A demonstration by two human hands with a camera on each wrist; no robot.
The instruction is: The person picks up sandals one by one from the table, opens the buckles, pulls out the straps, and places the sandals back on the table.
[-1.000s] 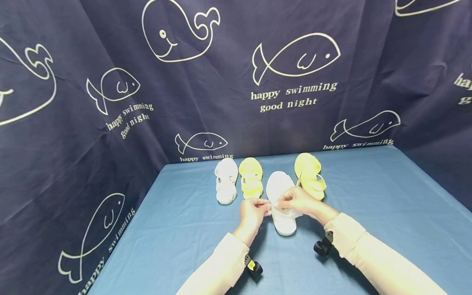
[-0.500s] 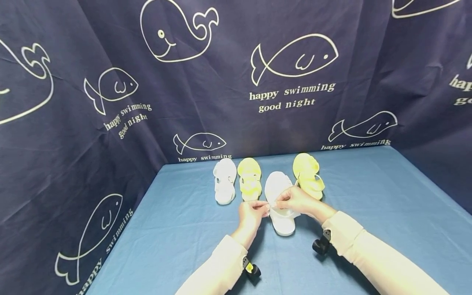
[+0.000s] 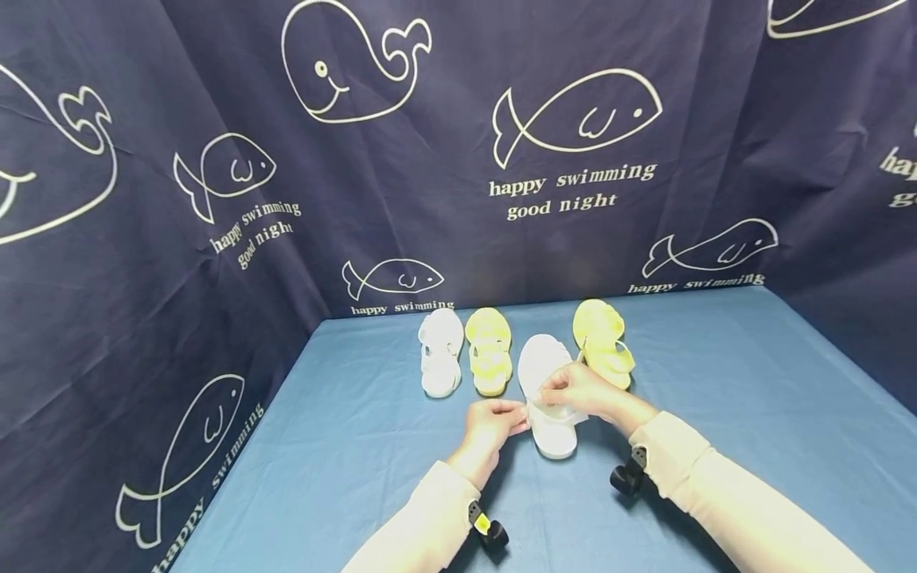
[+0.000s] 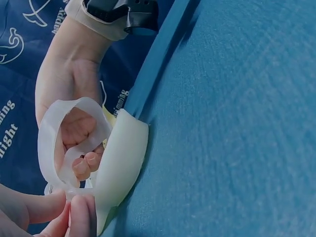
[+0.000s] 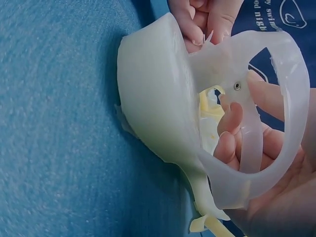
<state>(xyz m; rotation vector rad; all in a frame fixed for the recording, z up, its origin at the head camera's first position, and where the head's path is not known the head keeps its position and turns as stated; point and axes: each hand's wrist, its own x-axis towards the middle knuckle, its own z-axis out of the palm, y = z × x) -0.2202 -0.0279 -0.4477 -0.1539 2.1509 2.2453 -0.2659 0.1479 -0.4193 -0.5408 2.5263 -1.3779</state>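
- Far left of the row: a white sandal (image 3: pixel 439 353) lies flat on the blue table (image 3: pixel 716 382), strap closed, untouched. Just beside it lies a yellow sandal (image 3: pixel 489 352), also untouched.
- My left hand (image 3: pixel 489 420) sits at the left edge of the white sandal in hand (image 3: pixel 548 390). Thumb and forefinger pinch the strap end (image 4: pixel 69 190) where it meets the sole; the grip is closed on the strap.
- The sandal in hand rests near the middle of the table, toe toward the backdrop (image 3: pixel 458 159), heel toward me, between the two yellow sandals.
- My right hand (image 3: pixel 576 390) covers the heel area. Its fingers curl through the strap loop (image 5: pixel 276 113) and hold it up off the sole; the small metal stud (image 5: pixel 237 86) shows on the strap in the right wrist view.
- Far right: a second yellow sandal (image 3: pixel 602 342) lies near my right hand, strap loose.
- Step in hand, as I judge it: fastening the ankle strap on this sandal.
- Next move calls for: lining the strap hole up with the stud and pressing firmly while my left pinch keeps the end steady.
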